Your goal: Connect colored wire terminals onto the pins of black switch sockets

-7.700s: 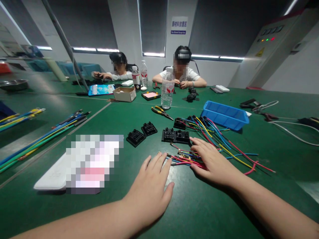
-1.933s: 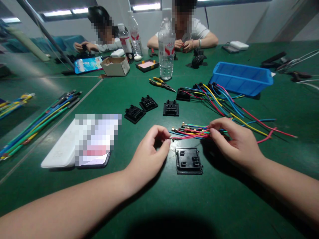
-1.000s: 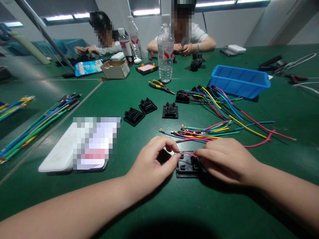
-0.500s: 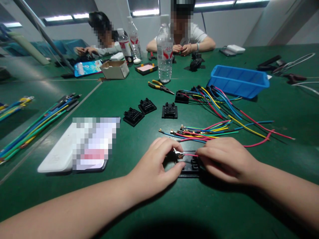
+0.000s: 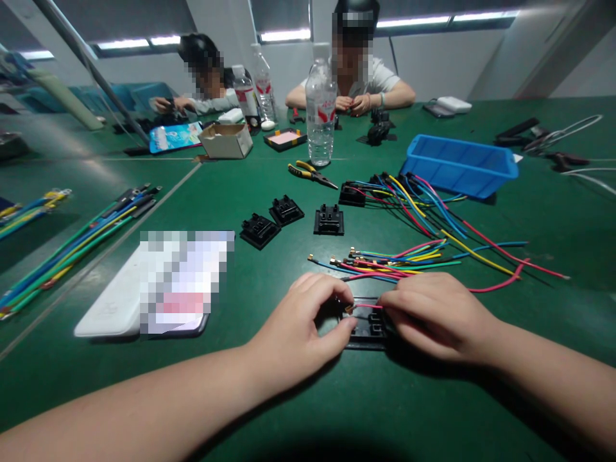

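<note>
On the green table right in front of me lies a black plastic socket panel (image 5: 366, 344), with small raised slots on its upper face. My left hand (image 5: 310, 321) is curled round its left side, thumb and fingertips closed on it near a brass wire terminal (image 5: 349, 309). That terminal sits on the end of a red wire (image 5: 368, 306), which my right hand (image 5: 436, 314) pinches over the panel's right side. The right fingertips are partly hidden behind the knuckles. Just beyond my hands is a bundle of coloured wires (image 5: 409, 256) with brass terminals.
Three black panels (image 5: 329, 220) lie ahead, near yellow-handled pliers (image 5: 312, 174). Wired panels (image 5: 353, 193) and a blue bin (image 5: 459, 168) are at right. Phones (image 5: 110, 295) and long cables (image 5: 91, 247) lie left. Across the table, behind a water bottle (image 5: 321, 109), two people sit working.
The whole scene sits slightly lower in the picture, as my head has tilted a little. Both hands keep nearly the same grip on the panel and the red wire.
</note>
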`<action>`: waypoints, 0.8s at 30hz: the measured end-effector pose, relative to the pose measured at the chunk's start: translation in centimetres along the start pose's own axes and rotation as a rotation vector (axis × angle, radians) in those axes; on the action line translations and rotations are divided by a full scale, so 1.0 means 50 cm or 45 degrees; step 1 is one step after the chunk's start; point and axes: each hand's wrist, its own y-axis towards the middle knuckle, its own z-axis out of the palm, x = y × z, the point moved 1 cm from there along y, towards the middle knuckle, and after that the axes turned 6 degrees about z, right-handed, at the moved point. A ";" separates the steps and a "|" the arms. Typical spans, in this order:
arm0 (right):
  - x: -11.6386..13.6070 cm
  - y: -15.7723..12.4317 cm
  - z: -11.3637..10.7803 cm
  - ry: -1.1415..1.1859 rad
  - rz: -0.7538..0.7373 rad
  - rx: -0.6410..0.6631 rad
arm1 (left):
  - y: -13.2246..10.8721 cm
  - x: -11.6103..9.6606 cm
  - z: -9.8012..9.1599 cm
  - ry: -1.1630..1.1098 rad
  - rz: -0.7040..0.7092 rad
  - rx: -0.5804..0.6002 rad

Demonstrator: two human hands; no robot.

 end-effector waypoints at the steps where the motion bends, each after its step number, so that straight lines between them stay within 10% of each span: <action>1: 0.000 0.000 0.000 0.005 -0.007 0.000 | 0.000 0.001 0.000 -0.001 0.002 -0.006; 24: -0.002 0.001 0.000 0.031 -0.039 -0.033 | -0.005 0.002 0.001 0.003 0.016 -0.036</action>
